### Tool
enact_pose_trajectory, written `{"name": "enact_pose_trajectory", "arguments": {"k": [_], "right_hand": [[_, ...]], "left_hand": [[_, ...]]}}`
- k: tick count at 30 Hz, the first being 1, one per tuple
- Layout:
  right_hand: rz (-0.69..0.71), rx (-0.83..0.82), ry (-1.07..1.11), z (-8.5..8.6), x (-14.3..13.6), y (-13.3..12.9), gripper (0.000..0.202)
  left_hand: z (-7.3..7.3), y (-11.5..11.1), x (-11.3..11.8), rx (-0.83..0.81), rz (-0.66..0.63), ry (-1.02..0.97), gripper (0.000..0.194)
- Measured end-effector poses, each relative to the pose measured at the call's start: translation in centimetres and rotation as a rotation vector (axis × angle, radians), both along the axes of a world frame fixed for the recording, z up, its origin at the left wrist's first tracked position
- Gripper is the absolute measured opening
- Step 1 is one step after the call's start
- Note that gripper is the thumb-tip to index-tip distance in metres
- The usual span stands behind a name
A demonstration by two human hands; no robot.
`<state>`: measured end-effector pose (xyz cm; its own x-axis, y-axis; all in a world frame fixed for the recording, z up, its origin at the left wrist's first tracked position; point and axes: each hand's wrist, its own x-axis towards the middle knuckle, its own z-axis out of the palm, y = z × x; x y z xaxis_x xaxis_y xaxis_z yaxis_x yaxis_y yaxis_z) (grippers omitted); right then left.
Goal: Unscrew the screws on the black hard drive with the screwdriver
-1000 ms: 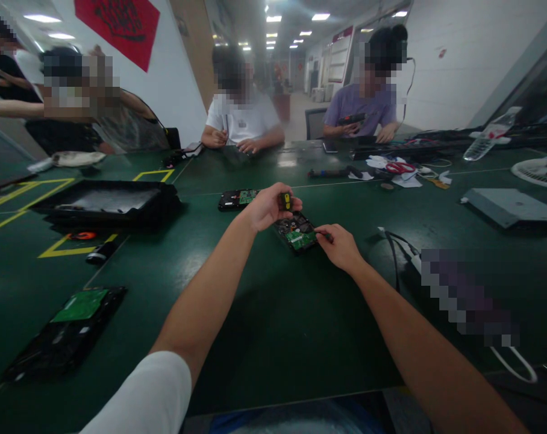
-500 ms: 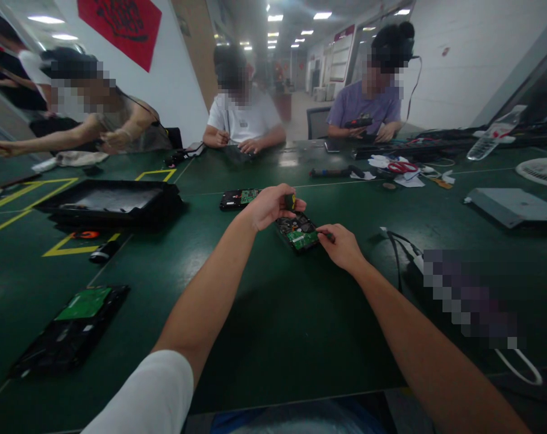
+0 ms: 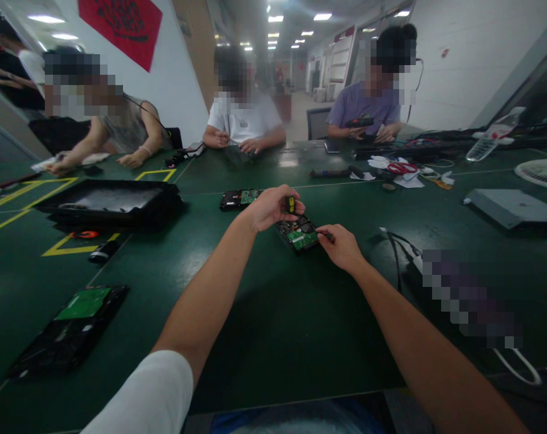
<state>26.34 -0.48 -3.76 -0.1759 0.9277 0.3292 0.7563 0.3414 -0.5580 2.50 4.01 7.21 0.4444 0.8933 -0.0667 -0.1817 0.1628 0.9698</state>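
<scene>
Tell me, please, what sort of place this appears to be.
Probably a shared electronics workshop, judging by the long dark-green tabletop, the flat, black, rectangular device with a green circuit board, and the person in a short-sleeved purple shirt at the far side.

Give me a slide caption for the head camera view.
Left hand grips black-and-yellow tool over hard drive; right hand at the drive's edge.

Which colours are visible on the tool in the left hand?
The tool shows black and yellow, in the head view.
</scene>
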Motion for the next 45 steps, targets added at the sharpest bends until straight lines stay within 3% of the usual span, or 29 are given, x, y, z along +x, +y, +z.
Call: {"name": "enact_pose_trajectory", "arguments": {"k": [5,9,12,17,23,29,45], "right_hand": [[0.004,-0.003,-0.007,-0.2,0.1,0.0,0.022],[0.0,-0.012,-0.008,-0.2,0.2,0.0,0.023],[-0.006,-0.028,0.005,-0.2,0.2,0.0,0.024],[-0.011,-0.045,0.011,-0.3,0.3,0.1,0.025],[0.001,-0.028,0.011,0.0,0.2,-0.1,0.023],[0.005,-0.024,0.025,-0.1,0.1,0.0,0.022],[-0.005,-0.028,0.006,-0.2,0.2,0.1,0.024]], "left_hand": [[-0.2,0.4,-0.1,0.046,0.055,0.044,0.024],[0.2,0.5,-0.7,0.185,0.106,0.231,0.03],[0.5,0.4,-1.1,0.189,0.138,0.324,0.035],[1.0,-0.1,-1.2,0.082,0.118,0.238,0.03],[0.9,0.0,-1.0,-0.09,-0.008,0.073,0.028],[0.9,0.2,-1.9,-0.159,-0.097,0.077,0.028],[1.0,-0.3,-1.3,-0.052,-0.071,0.149,0.034]]}}
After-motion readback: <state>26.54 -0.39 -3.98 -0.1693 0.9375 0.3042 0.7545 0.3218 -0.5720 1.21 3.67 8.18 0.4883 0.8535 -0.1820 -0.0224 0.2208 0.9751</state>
